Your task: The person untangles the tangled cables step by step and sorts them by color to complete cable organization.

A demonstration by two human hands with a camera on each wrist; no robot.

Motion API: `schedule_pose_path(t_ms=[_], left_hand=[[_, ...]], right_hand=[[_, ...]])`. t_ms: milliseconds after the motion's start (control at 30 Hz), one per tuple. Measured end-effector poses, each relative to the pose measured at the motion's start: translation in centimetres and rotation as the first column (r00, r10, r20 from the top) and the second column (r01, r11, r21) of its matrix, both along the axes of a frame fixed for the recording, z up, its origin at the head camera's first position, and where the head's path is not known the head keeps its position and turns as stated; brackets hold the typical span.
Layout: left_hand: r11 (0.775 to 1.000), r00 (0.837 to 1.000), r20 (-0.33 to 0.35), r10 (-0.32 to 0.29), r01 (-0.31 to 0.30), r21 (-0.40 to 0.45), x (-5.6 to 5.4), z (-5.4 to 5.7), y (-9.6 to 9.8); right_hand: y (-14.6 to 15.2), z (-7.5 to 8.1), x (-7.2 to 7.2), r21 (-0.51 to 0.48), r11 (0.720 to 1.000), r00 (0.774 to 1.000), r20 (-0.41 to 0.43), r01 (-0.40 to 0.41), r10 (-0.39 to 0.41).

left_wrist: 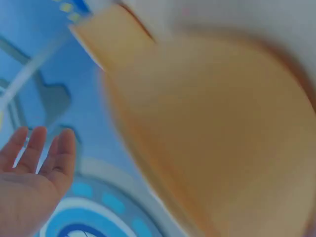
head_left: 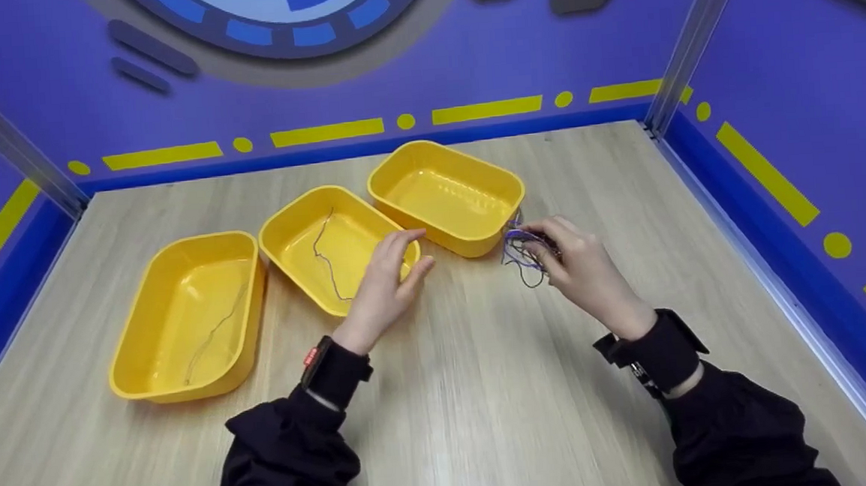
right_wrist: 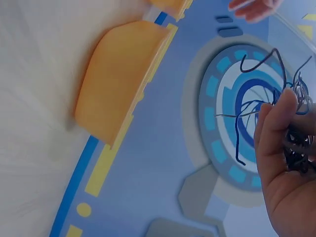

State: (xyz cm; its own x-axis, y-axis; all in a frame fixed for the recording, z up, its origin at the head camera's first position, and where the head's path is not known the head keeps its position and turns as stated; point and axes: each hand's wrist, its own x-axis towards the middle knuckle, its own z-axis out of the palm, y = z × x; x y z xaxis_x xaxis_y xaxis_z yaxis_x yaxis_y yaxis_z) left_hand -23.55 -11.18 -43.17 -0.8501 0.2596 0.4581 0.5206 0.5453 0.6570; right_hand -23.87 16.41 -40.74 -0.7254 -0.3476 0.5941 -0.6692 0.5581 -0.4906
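My right hand (head_left: 573,261) grips a tangled bundle of thin wires (head_left: 516,251), dark, blue and purple, just right of the right yellow bin (head_left: 443,231). In the right wrist view, loose wire ends (right_wrist: 238,143) stick out past the thumb, and part of the bundle is hidden in the palm. My left hand (head_left: 384,287) holds nothing, its fingers extended over the right edge of the middle yellow bin (head_left: 295,270). One thin wire (head_left: 318,254) lies inside that bin. In the left wrist view the left hand (left_wrist: 37,173) shows spread, relaxed fingers.
A third yellow bin (head_left: 247,344) stands at the left with a single pale wire (head_left: 216,329) in it. The bins sit on a light wooden table (head_left: 481,420). Blue printed panels (head_left: 319,100) enclose the back and sides.
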Motion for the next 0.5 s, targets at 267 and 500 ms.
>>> schedule_pose_path(t_ms=[267, 500], left_hand=[[0.932, 0.936, 0.265, -0.233, 0.138, 0.335, 2.0, 1.3, 4.0], [0.781, 0.835, 0.326, -0.444, 0.183, 0.597, 2.8, 1.9, 6.1]], right_hand=[[-1.7, 0.4, 1.2, -0.078, 0.995, 0.997, 0.034, -0.070, 0.072], [-3.0, 0.4, 1.6, -0.113, 0.991, 0.997, -0.015, -0.072, 0.070]])
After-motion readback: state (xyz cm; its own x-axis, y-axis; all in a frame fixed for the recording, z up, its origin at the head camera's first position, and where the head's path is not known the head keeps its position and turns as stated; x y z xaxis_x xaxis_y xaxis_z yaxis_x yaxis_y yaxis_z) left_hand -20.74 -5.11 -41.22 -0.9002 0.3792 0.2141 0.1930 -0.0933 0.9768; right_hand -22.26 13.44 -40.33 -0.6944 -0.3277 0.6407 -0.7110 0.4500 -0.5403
